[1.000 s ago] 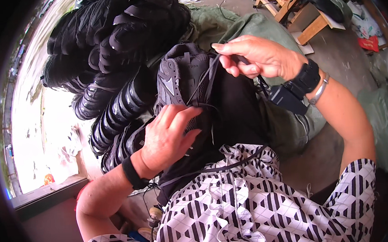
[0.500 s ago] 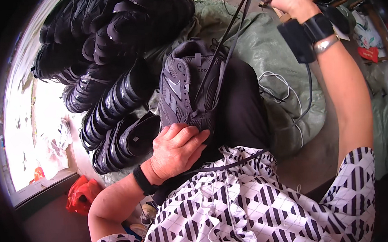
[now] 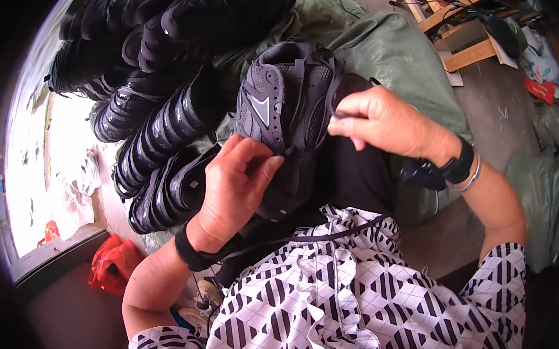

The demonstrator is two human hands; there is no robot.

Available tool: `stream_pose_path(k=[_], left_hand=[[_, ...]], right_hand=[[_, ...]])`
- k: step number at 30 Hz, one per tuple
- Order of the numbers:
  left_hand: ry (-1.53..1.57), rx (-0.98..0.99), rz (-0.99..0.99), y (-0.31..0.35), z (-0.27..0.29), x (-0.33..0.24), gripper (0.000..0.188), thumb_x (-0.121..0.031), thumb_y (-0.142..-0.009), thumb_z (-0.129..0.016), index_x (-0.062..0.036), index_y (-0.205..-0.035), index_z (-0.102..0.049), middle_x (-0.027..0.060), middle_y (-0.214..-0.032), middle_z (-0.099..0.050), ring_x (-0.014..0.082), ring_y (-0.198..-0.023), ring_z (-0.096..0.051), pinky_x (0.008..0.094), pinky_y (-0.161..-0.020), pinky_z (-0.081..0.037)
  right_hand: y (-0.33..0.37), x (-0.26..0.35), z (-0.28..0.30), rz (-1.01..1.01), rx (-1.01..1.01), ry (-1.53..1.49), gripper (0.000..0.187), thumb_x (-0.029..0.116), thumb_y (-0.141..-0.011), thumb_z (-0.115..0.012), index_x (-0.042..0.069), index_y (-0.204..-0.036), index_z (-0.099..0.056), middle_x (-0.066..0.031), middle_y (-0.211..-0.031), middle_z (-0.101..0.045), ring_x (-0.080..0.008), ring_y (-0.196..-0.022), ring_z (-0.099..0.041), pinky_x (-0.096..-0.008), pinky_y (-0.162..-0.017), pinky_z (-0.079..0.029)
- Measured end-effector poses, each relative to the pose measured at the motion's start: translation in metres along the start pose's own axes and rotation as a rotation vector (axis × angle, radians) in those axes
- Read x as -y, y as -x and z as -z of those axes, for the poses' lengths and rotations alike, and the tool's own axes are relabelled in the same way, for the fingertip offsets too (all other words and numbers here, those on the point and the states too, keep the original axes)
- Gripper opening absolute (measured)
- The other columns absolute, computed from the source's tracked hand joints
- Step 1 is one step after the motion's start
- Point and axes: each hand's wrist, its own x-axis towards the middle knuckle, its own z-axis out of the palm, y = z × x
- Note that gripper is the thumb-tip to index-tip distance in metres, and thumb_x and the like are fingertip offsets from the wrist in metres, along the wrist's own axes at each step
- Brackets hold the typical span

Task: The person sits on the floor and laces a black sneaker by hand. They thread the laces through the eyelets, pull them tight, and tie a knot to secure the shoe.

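A dark grey sneaker (image 3: 261,111) with a pale side mark rests on my lap, its opening away from me and its toe toward me. My left hand (image 3: 238,180) is closed at the sneaker's near left side, thumb and fingertips pinched by the lowest eyelets; what lies between them is hidden. Just right of the sneaker, my right hand (image 3: 389,124) pinches a black shoelace (image 3: 331,93), which curves up beside the shoe's opening. The row of eyelets on the left flap looks unlaced.
Dark sneakers (image 3: 160,131) are stacked in rows at the left. A green woven sack (image 3: 381,47) spreads behind my knee. Wooden frames (image 3: 472,54) stand at the far right, near a red packet (image 3: 539,90). A red plastic bag (image 3: 114,264) lies at lower left.
My right hand has come down from the far upper right, where it pulled the laces taut, to the sneaker's right side. My left hand has moved from the toe to the lower eyelets.
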Motion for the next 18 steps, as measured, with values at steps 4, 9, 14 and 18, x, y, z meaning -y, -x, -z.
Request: stream_pose_path(k=[4,9,14,18], left_hand=[[0.522,0.072,0.286,0.000,0.002,-0.003,0.007,-0.008,-0.096,-0.058,-0.0010,-0.098,-0.058,-0.0015,-0.083,-0.056,0.0027,-0.067,-0.052,0.0199,-0.055,-0.046],[0.246,0.121,-0.039,0.002,0.002,-0.005,0.024,0.005,-0.087,-0.058,-0.0040,-0.109,-0.063,0.0010,-0.091,-0.057,0.0082,-0.073,-0.058,0.0219,-0.061,-0.051],[-0.382,0.074,-0.554,-0.010,0.011,0.003,0.033,0.009,-0.069,-0.066,-0.0077,-0.098,-0.069,0.0065,-0.089,-0.057,0.0207,-0.077,-0.064,0.0286,-0.063,-0.056],[-0.570,0.129,-0.637,-0.017,0.021,0.008,0.028,0.001,-0.071,-0.067,-0.0074,-0.098,-0.066,0.0049,-0.090,-0.058,0.0207,-0.075,-0.065,0.0298,-0.057,-0.056]], right_hand=[[0.005,-0.006,-0.025,0.016,-0.038,-0.039,0.018,0.015,-0.092,-0.063,-0.001,-0.086,-0.065,0.0014,-0.064,-0.057,-0.0033,-0.058,-0.052,-0.0222,-0.056,-0.043],[0.000,-0.013,-0.041,0.176,-0.181,0.126,0.012,0.009,-0.090,-0.066,-0.002,-0.088,-0.063,-0.0044,-0.066,-0.060,-0.0064,-0.060,-0.057,-0.0246,-0.059,-0.046],[-0.001,-0.019,-0.047,0.324,-0.254,0.364,0.013,0.008,-0.084,-0.068,-0.001,-0.085,-0.059,-0.0165,-0.075,-0.064,-0.0315,-0.073,-0.065,-0.0359,-0.062,-0.050],[0.002,-0.016,-0.053,0.366,-0.279,0.477,0.016,0.012,-0.080,-0.070,0.002,-0.082,-0.058,-0.0165,-0.072,-0.063,-0.0364,-0.077,-0.065,-0.0423,-0.066,-0.051]])
